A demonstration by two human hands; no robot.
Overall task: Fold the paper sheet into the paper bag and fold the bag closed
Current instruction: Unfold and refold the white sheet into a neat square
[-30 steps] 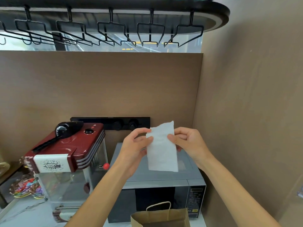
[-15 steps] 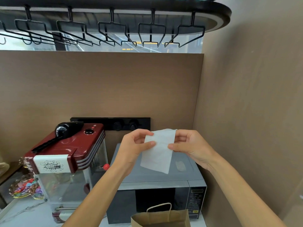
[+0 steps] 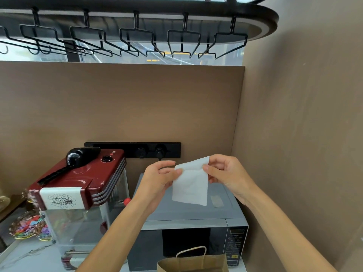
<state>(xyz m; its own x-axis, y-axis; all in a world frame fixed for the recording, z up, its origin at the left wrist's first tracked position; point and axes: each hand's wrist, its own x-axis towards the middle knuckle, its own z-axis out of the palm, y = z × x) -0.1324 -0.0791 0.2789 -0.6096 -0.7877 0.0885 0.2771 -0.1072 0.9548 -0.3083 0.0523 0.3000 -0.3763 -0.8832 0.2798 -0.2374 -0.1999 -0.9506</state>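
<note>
Above the microwave (image 3: 188,216) we hold the folded paper sheet (image 3: 191,183) up, left hand (image 3: 157,179) and right hand (image 3: 225,173) each pinching a top corner; the paper bag (image 3: 193,263) stands in front of the microwave.

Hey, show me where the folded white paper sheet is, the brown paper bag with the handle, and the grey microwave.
Folded white paper sheet (image 3: 191,185): head view, centre of its front face.
Brown paper bag with the handle (image 3: 196,264): head view, upper front panel below the handle.
Grey microwave (image 3: 188,212): head view, bare top surface.
</note>
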